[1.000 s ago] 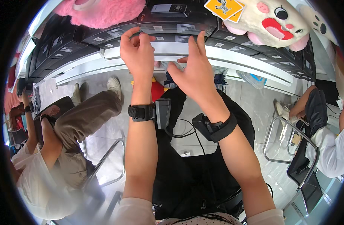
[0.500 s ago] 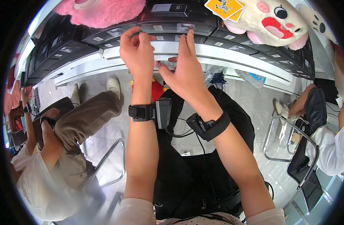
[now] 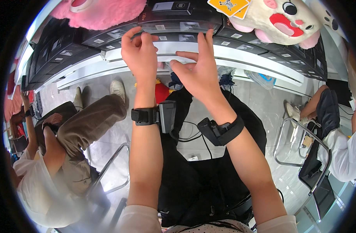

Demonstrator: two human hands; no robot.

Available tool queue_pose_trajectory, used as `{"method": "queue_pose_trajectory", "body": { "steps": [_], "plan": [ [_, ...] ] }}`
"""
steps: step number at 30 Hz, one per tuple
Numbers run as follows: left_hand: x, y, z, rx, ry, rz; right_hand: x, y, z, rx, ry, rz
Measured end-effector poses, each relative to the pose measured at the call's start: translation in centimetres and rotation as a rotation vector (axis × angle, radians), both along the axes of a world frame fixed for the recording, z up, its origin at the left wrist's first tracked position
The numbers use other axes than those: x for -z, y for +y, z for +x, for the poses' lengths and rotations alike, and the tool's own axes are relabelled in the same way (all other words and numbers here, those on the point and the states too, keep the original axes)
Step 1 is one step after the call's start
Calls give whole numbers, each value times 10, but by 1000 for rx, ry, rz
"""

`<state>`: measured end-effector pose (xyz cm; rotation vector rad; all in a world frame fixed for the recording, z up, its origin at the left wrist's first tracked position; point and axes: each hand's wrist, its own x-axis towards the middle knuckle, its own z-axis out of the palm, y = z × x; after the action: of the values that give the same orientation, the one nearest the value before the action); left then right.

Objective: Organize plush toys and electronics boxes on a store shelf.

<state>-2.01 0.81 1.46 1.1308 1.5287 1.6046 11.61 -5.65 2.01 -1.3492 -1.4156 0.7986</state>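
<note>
Both my hands are raised in front of a row of stacked black boxes (image 3: 174,24) at the white table edge (image 3: 174,48). My left hand (image 3: 141,54) has loosely curled fingers, somewhat apart, with no object visible in it. Its index fingertip overlaps the box fronts. To its right, my right hand (image 3: 197,75) is open, its thumb apart and two fingers stretched toward the right part of a box. Whether either hand touches a box I cannot tell. A black strap with a device (image 3: 167,116) is on my left wrist, another strapped device (image 3: 215,130) on my right.
On the boxes sit a pink plush (image 3: 104,13), a cream plush (image 3: 283,19) and yellow cards (image 3: 229,7). Below the table are a red plush (image 3: 161,92) and a clear plastic container (image 3: 263,79). A seated person (image 3: 85,120) is at left, another (image 3: 339,153) at right; cables hang between my wrists.
My right hand has moved right, away from the left, and its fingers have spread wider. My left hand has shifted slightly left, fingers still curled. The view has shifted a little.
</note>
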Motion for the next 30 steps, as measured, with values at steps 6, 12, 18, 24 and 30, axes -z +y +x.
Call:
{"method": "queue_pose_trajectory", "body": {
  "steps": [6,12,18,24,30],
  "plan": [
    [-2,-2,3,2,-26,-24,-6,-1,-10,36,150,-95],
    [2,0,0,12,-25,0,-4,2,-14,61,155,-76],
    [2,-1,1,29,-100,-15,-3,3,-16,79,184,-62],
    [-1,-2,2,24,-91,-25,-6,3,-19,92,166,-85],
    [0,-1,1,14,-57,-9,-5,5,-24,80,144,-94]
  ]
}}
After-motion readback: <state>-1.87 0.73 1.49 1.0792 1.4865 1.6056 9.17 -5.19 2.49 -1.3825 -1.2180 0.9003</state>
